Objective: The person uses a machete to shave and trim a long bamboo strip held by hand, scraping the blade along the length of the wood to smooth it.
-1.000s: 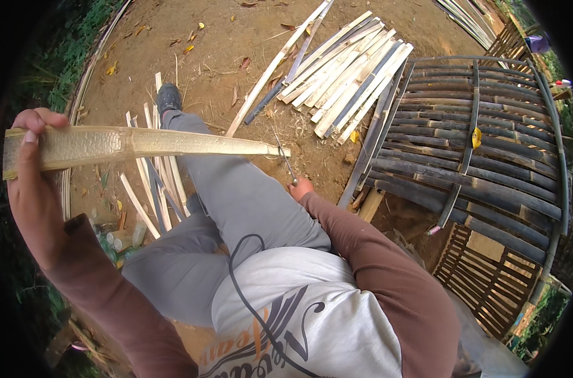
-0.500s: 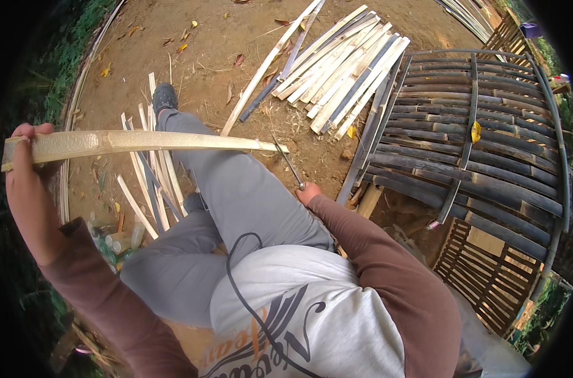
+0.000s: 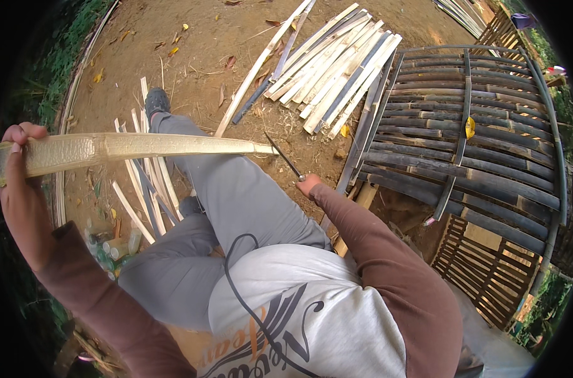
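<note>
My left hand (image 3: 23,148) is closed around the wide end of a pale split bamboo strip (image 3: 154,145), raised at the far left. The strip reaches across above my grey-trousered leg (image 3: 236,195), its narrow end pointing right. My right hand (image 3: 309,184) grips the handle of a long, thin dark knife (image 3: 282,156). Its blade slants up and left, its upper part close beside the strip's narrow end; whether they touch I cannot tell. Most of the handle is hidden in my fist.
A pile of split bamboo strips (image 3: 340,72) lies on the dirt ground ahead. More strips (image 3: 149,183) lie left of my leg, near bottles (image 3: 113,249). At the right stands a dark bamboo slat rack (image 3: 463,135). A black cable (image 3: 229,271) crosses my shirt.
The bamboo strip and my left hand have shifted slightly left. The knife blade has tilted further left and now stands by the strip's tip. The whole view has shifted a little.
</note>
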`<action>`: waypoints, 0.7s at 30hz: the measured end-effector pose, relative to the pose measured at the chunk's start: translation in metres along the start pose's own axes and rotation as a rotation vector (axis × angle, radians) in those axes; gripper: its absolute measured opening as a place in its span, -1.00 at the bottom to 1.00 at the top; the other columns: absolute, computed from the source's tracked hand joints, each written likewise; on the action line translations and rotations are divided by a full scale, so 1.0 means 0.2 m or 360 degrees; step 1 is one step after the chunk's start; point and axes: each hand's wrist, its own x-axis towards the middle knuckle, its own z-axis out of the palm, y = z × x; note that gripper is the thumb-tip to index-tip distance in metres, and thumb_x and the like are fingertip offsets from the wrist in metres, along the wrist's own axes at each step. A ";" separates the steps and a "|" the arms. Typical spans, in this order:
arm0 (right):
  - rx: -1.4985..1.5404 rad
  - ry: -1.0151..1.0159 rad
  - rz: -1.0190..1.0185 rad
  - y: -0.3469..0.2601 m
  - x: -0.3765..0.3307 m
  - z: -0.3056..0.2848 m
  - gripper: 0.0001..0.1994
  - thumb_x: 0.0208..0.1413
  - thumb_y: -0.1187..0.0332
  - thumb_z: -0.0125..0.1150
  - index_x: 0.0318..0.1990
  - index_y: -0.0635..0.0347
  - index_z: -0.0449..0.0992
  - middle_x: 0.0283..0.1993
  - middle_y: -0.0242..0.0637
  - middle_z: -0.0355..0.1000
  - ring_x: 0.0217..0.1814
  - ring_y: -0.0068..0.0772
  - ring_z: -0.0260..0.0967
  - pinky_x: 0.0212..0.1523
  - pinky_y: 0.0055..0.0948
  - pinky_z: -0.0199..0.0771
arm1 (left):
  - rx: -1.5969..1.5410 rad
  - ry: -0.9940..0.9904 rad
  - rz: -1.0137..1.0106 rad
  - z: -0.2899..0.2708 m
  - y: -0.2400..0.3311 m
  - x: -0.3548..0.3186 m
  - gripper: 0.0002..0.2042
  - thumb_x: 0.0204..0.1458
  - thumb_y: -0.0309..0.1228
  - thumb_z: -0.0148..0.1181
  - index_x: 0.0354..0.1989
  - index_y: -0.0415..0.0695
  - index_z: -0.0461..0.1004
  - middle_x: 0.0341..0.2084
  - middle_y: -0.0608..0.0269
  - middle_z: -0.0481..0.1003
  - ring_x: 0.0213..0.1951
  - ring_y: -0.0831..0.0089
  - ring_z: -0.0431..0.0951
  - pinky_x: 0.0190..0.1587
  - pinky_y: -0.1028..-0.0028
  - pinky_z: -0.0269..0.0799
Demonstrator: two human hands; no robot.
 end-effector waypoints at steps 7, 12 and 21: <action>-0.0289 0.0029 0.0026 -0.04 -0.01 -0.08 -0.55 0.06 0.04 0.32 -0.12 0.30 0.68 -0.22 0.15 0.63 -0.10 0.14 0.62 -0.06 -0.06 0.59 | -0.0265 -0.0258 0.0173 0.00 0.02 -0.03 -0.87 0.43 -0.41 -0.19 -0.01 -0.14 0.27 -0.01 0.15 0.39 0.06 0.42 0.36 0.26 0.35 0.22; 0.0071 -0.0133 -0.0029 -0.12 -0.14 -0.07 -0.52 0.15 0.01 0.16 0.02 0.19 0.68 0.03 0.11 0.61 0.12 0.12 0.57 0.13 -0.11 0.56 | -0.0244 -0.0313 0.0201 0.00 0.03 -0.07 -0.88 0.42 -0.41 -0.20 -0.01 -0.15 0.24 -0.01 0.10 0.37 0.10 0.37 0.34 0.30 0.31 0.17; 0.0594 -0.0052 -0.0620 -0.64 -0.29 -0.19 -0.71 0.12 0.18 0.33 -0.36 0.28 0.55 -0.50 -0.20 0.50 -0.43 -0.27 0.48 -0.33 -0.22 0.47 | 0.0005 0.0036 0.0066 0.05 0.07 -0.13 -0.78 0.48 -0.36 -0.21 0.05 -0.21 0.33 -0.01 0.14 0.44 0.02 0.42 0.43 0.22 0.39 0.30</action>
